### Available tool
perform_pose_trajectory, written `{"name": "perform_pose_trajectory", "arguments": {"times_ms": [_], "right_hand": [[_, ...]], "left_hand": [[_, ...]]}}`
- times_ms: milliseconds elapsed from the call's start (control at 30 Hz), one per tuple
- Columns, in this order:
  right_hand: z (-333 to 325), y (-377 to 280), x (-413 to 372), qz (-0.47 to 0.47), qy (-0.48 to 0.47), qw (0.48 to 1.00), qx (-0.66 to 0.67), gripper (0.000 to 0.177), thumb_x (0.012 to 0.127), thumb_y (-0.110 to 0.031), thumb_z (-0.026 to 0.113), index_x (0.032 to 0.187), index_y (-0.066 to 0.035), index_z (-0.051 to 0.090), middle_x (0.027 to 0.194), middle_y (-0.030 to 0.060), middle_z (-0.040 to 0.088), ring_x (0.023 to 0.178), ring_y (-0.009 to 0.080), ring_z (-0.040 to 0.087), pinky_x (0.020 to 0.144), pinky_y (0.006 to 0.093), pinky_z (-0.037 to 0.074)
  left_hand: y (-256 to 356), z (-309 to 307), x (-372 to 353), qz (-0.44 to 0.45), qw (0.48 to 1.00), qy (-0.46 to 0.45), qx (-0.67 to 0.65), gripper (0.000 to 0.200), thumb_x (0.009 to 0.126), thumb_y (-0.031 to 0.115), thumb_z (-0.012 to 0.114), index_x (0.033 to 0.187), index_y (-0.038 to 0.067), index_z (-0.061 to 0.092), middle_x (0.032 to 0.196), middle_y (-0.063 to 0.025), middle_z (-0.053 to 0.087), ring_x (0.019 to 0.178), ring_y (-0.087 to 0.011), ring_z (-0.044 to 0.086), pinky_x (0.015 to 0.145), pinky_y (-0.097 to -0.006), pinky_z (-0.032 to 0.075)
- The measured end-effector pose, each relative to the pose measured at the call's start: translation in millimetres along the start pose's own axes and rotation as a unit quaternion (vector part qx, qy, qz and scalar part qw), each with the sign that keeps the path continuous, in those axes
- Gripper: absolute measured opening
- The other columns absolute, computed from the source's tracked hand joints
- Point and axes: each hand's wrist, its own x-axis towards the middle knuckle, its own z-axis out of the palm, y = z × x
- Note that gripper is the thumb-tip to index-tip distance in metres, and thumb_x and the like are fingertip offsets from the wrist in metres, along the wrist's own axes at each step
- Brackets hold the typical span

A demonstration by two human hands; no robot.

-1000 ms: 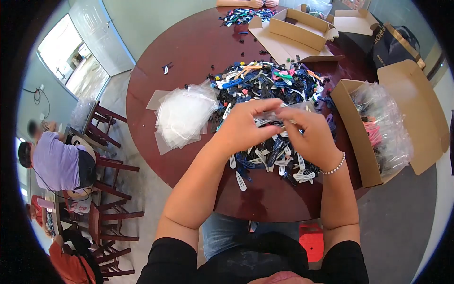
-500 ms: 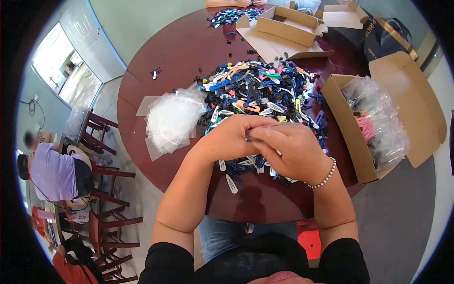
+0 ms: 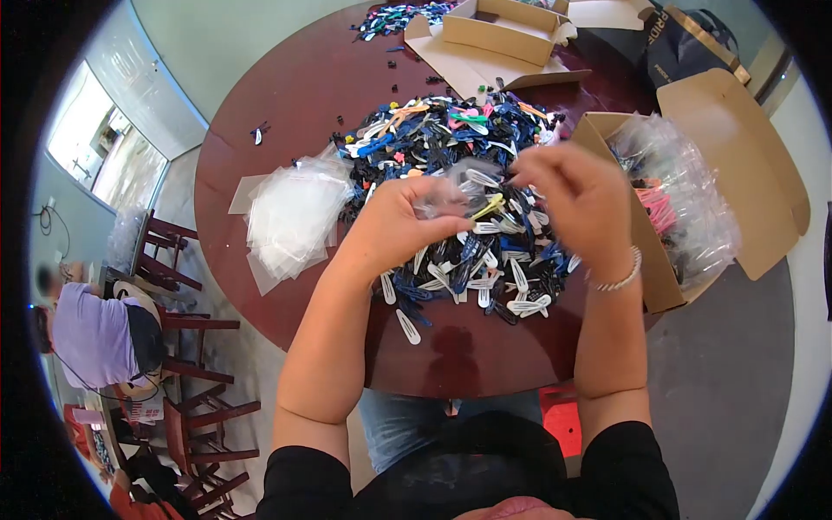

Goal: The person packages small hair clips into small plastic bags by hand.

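Note:
Between the thumb and fingers of my left hand is a small clear plastic bag, held over a large pile of mixed hair clips. A yellow hair clip shows right beside the bag, close to my left thumb tip. My right hand, blurred by motion, hovers over the right side of the pile with its fingers curled together. Something small and dark shows at its fingertips, and I cannot tell what it is. A stack of clear flat bags lies left of the pile.
An open cardboard box of filled plastic bags stands at the right. More cardboard boxes and a dark bag are at the back. A second clip pile lies at the far edge. A seated person is at the left.
My hands were together over the pile and are now apart. The right has moved right and up, the left slightly left, and the clear bag now shows. The whole view has shifted a little.

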Motion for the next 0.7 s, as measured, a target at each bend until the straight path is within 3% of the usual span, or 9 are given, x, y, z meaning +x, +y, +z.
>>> {"name": "perform_pose_trajectory", "arguments": {"times_ms": [33,100,167,200,267,300,400,533,700], "right_hand": [[-10,13,4,0.043,0.021,0.999,-0.002,0.014,0.089,-0.005,0.059,0.097,0.003,0.066,0.087,0.0111,0.069,0.072,0.0136,0.065,0.068,0.0252,0.052],[-31,58,10,0.087,0.043,0.995,-0.005,0.015,0.090,-0.005,0.057,0.097,0.003,0.066,0.087,0.0116,0.069,0.073,0.0144,0.066,0.069,0.0255,0.052],[-42,112,10,0.106,-0.007,0.966,-0.234,0.018,0.087,-0.001,0.054,0.100,0.003,0.066,0.091,0.0147,0.069,0.081,0.0219,0.068,0.076,0.0304,0.053],[-39,127,9,0.110,-0.006,0.966,-0.235,0.018,0.087,-0.001,0.054,0.100,0.003,0.066,0.091,0.0147,0.069,0.081,0.0219,0.068,0.076,0.0304,0.053],[-34,148,3,0.078,-0.034,0.925,-0.370,0.027,0.082,0.003,0.051,0.105,0.001,0.066,0.097,0.0173,0.068,0.093,0.0308,0.066,0.086,0.0358,0.051],[-31,150,3,0.123,-0.065,0.918,-0.370,0.031,0.078,0.005,0.051,0.104,0.001,0.067,0.104,0.0187,0.066,0.101,0.0349,0.062,0.091,0.0389,0.047],[-31,144,1,0.138,-0.113,0.881,-0.438,0.030,0.078,0.005,0.051,0.102,-0.001,0.068,0.105,0.0191,0.066,0.100,0.0344,0.062,0.090,0.0397,0.048],[-39,130,-1,0.231,-0.160,0.829,-0.483,0.026,0.078,-0.001,0.055,0.100,-0.003,0.068,0.098,0.0191,0.067,0.096,0.0357,0.062,0.086,0.0406,0.049],[-49,126,-14,0.196,-0.147,0.850,-0.466,0.023,0.077,-0.004,0.058,0.099,-0.002,0.067,0.094,0.0194,0.067,0.091,0.0359,0.064,0.080,0.0410,0.050]], "left_hand": [[-2,-2,1,0.012,0.999,0.017,0.033,0.033,0.076,0.005,0.077,0.105,-0.005,0.064,0.107,-0.0108,0.065,0.098,-0.0193,0.065,0.084,-0.0278,0.052],[0,-1,1,0.009,0.999,0.025,0.029,0.033,0.076,0.005,0.077,0.105,-0.005,0.064,0.108,-0.0111,0.065,0.098,-0.0193,0.065,0.084,-0.0279,0.052],[1,0,2,-0.001,0.999,0.030,0.018,0.032,0.077,0.006,0.077,0.104,-0.004,0.065,0.111,-0.0119,0.064,0.098,-0.0187,0.064,0.084,-0.0284,0.052],[1,0,2,-0.002,1.000,0.026,0.017,0.032,0.077,0.006,0.077,0.104,-0.004,0.065,0.111,-0.0119,0.064,0.098,-0.0187,0.064,0.084,-0.0284,0.052],[-2,1,2,-0.009,0.999,0.027,0.045,0.031,0.077,0.006,0.076,0.104,-0.004,0.065,0.112,-0.0115,0.063,0.098,-0.0187,0.064,0.084,-0.0287,0.052],[-3,0,3,-0.002,0.998,0.025,0.058,0.032,0.077,0.006,0.076,0.105,-0.004,0.065,0.112,-0.0112,0.063,0.098,-0.0191,0.065,0.084,-0.0287,0.052],[-8,-3,4,0.006,0.999,0.023,0.034,0.031,0.077,0.005,0.076,0.104,-0.004,0.065,0.112,-0.0113,0.063,0.097,-0.0186,0.064,0.084,-0.0288,0.052],[-5,-4,4,0.007,0.998,0.026,0.050,0.030,0.077,0.007,0.077,0.104,-0.002,0.066,0.113,-0.0115,0.063,0.096,-0.0174,0.064,0.083,-0.0283,0.052],[-4,-4,5,0.014,0.998,0.019,0.065,0.030,0.077,0.009,0.077,0.104,-0.002,0.066,0.113,-0.0118,0.063,0.097,-0.0172,0.063,0.083,-0.0287,0.052]]}}
